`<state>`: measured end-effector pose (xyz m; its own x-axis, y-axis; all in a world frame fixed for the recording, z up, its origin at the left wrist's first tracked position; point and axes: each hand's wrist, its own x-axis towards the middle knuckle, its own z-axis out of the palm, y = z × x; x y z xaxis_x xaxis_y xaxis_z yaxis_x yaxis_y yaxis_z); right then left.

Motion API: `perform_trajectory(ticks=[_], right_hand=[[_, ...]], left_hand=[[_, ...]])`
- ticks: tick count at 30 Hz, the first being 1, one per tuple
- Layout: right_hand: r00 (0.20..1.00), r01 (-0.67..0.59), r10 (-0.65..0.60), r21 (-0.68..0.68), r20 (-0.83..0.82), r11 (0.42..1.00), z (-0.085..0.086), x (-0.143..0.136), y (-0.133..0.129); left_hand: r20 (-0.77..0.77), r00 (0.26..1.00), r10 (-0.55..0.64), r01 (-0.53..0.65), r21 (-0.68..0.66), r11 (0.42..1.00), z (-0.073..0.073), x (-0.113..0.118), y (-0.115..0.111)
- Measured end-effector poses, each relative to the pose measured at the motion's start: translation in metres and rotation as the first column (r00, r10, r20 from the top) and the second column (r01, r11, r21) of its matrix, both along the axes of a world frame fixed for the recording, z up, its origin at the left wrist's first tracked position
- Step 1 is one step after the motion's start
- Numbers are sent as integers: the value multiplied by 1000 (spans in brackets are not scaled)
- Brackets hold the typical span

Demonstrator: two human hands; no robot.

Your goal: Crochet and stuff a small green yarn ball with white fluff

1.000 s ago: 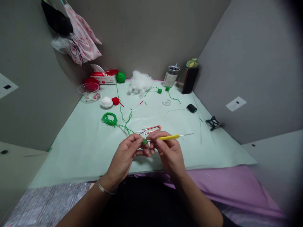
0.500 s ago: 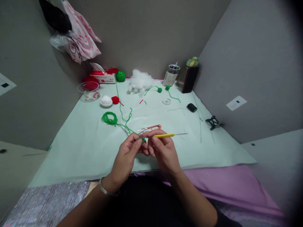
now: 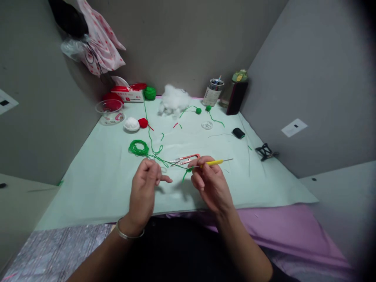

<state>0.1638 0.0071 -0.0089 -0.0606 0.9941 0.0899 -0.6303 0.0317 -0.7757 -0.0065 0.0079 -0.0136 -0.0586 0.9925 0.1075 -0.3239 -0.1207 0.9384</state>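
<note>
My right hand (image 3: 213,184) is closed around a crochet hook (image 3: 216,162) with a yellow handle, its metal ends pointing left and right. A small piece of green crochet (image 3: 188,171) with a short tail hangs at the hook's left end, by my right fingertips. My left hand (image 3: 143,186) is apart from it, fingers curled together and one finger stretched to the right; what they pinch, if anything, is hidden. Green yarn (image 3: 160,159) runs from a loose coil (image 3: 138,148) past my left hand to the hook. Thread snips (image 3: 185,159) with orange handles lie behind the hands.
White stuffing (image 3: 174,100) sits at the back. Two small green balls (image 3: 199,111) with tails lie near it. A clear tub (image 3: 110,113), a white dish (image 3: 131,124) and red yarn (image 3: 143,123) stand left. A can (image 3: 213,93), a bottle (image 3: 227,94) and a phone stand (image 3: 265,152) are right.
My left hand has let go of the green crochet piece and moved left. My right hand has shifted slightly right with the hook, the piece now hanging from it. The yarn coil moved slightly.
</note>
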Motion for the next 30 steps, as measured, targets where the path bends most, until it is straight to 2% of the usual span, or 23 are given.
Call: perform_trajectory(ticks=[2,6,7,9,11,13,15,16,17,19,21,24,30], right_hand=[[1000,-24,24,0,5,1000,0,1,-2],[997,-79,79,12,8,997,0,-1,-6],[995,-97,97,19,10,995,0,-2,-7],[992,-127,126,38,22,991,0,-3,-9],[992,-121,119,52,42,991,1,-3,-10],[996,-60,55,71,72,996,1,-2,-10],[993,31,-42,106,111,994,0,-1,-10],[987,76,-94,131,134,989,0,0,-10],[977,117,-141,153,161,981,-1,0,-10],[947,188,-228,190,224,964,-3,-1,-11],[914,239,-296,221,279,946,-5,-3,-13],[884,262,-340,261,320,929,-6,-5,-15],[876,244,-338,288,345,926,-4,-5,-16]], left_hand=[[75,996,-41,41,2,999,7,-1,1],[202,934,-295,296,24,955,27,7,8],[256,911,-324,324,42,945,31,10,11],[296,902,-314,292,115,949,37,15,18],[165,951,-260,217,239,946,37,15,25],[-141,980,-137,181,376,909,32,12,27],[-413,911,-6,197,422,885,24,8,25],[-473,881,3,206,389,898,21,6,23],[-484,874,-44,223,319,921,18,5,20],[-378,901,-213,285,144,948,16,5,13],[-219,917,-334,347,24,938,15,8,8],[-116,934,-338,338,-24,941,15,12,4],[-129,951,-281,276,-53,960,13,11,3]])
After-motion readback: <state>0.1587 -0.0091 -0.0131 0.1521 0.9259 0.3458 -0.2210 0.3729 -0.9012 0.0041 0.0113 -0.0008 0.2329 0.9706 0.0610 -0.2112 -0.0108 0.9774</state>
